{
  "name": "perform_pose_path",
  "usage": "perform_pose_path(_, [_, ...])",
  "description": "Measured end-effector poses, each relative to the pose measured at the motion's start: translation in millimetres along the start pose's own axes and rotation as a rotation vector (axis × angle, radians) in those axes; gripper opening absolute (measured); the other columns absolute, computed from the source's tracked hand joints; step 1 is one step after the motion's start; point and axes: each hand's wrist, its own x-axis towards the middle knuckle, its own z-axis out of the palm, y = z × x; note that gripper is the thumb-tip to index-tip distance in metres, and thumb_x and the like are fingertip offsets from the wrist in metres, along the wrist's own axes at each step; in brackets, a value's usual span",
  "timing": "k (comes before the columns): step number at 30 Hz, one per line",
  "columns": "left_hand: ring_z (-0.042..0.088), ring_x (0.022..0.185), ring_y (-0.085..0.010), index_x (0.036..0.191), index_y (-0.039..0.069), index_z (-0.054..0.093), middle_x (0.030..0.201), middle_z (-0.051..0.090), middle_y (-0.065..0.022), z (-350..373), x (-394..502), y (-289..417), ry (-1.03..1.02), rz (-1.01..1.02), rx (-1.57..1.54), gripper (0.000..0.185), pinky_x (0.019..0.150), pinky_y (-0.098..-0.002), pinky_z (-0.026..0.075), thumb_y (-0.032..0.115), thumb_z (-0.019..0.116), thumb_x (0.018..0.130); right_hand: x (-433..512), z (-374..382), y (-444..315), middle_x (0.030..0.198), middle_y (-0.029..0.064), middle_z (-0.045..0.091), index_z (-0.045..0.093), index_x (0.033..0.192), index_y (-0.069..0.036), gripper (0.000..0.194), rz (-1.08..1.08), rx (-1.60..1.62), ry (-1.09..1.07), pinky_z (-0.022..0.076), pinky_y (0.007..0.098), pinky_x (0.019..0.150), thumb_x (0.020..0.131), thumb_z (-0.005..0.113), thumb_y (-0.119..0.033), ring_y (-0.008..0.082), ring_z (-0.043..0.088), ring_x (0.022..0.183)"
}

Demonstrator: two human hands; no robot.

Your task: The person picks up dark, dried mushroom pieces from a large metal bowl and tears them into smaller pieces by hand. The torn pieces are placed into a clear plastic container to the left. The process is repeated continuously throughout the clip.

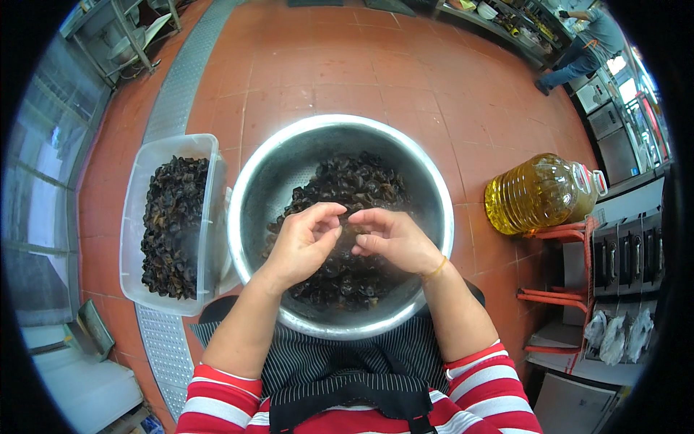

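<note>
A wide stainless steel basin sits right before me, its near rim over my striped apron. Dark, wet wood ear mushrooms are heaped inside it. Above the heap, my left hand and my right hand are raised close together, fingers curled and index tips almost meeting. A brownish patch shows between the fingertips; whether it is a held piece or the heap below, I cannot tell. To the left, a clear plastic tub contains more dark wood ear pieces.
Large bottles of yellow oil stand at right, beside an orange metal rack. A perforated metal drain cover crosses the red tile floor at left. Another person stands by shelving at the far right.
</note>
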Motion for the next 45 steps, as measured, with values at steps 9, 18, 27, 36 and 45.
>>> perform_pose_path(9, [0.059, 0.075, -0.0092, 0.108, 0.001, 0.053, 0.088, 0.06, -0.0048, 0.1, 1.4, -6.8, -0.112, -0.118, -0.294, 0.023, 0.069, -0.0217, 0.05, 0.002, 0.052, 0.085, 1.7, 2.7, 4.2, 0.094, 0.0078, 0.058, 0.044, 0.115, 0.003, 0.034, -0.13, 0.161, 0.054, 0.0499, 0.0226, 0.073, 0.082, 0.054, 0.001, 0.0121, 0.059, 0.082])
perform_pose_path(18, [0.06, 0.062, -0.0116, 0.103, 0.0, 0.056, 0.076, 0.06, -0.0065, -3.7, 0.9, 9.4, -0.034, -0.322, -0.422, 0.022, 0.057, -0.0214, 0.052, 0.003, 0.051, 0.082, 1.0, 6.9, 6.4, 0.093, 0.0009, 0.057, 0.052, 0.116, -0.005, 0.033, -0.407, -0.178, 0.106, 0.0475, 0.0225, 0.071, 0.083, 0.057, -0.006, 0.0071, 0.054, 0.078])
perform_pose_path(27, [0.059, 0.062, -0.0104, 0.094, 0.001, 0.059, 0.073, 0.06, -0.0043, -10.7, 0.2, 7.7, -0.083, -0.391, -0.6, 0.019, 0.055, -0.0206, 0.05, 0.017, 0.051, 0.088, 1.2, 12.2, 4.9, 0.09, 0.0081, 0.061, 0.051, 0.11, 0.003, 0.026, -0.16, 0.029, 0.207, 0.0512, 0.0225, 0.066, 0.085, 0.054, -0.004, 0.0124, 0.061, 0.076])
perform_pose_path(36, [0.059, 0.068, -0.0086, 0.092, 0.004, 0.059, 0.077, 0.061, -0.0024, -2.1, -0.6, 2.3, -0.074, -0.243, -0.378, 0.01, 0.059, -0.0198, 0.049, 0.009, 0.058, 0.084, 0.3, 8.4, 1.8, 0.089, 0.0081, 0.06, 0.049, 0.113, 0.002, 0.029, -0.106, 0.114, 0.198, 0.0506, 0.0217, 0.065, 0.087, 0.053, -0.011, 0.0129, 0.061, 0.076])
perform_pose_path(45, [0.061, 0.069, -0.0105, 0.093, 0.002, 0.058, 0.079, 0.062, -0.005, 1.3, -3.6, 0.7, -0.072, -0.177, -0.435, 0.01, 0.062, -0.0209, 0.051, 0.006, 0.055, 0.085, 1.8, 10.6, 0.9, 0.089, 0.0067, 0.06, 0.051, 0.104, 0.002, 0.023, -0.044, 0.106, 0.081, 0.05, 0.0207, 0.066, 0.085, 0.056, -0.011, 0.0119, 0.061, 0.077])
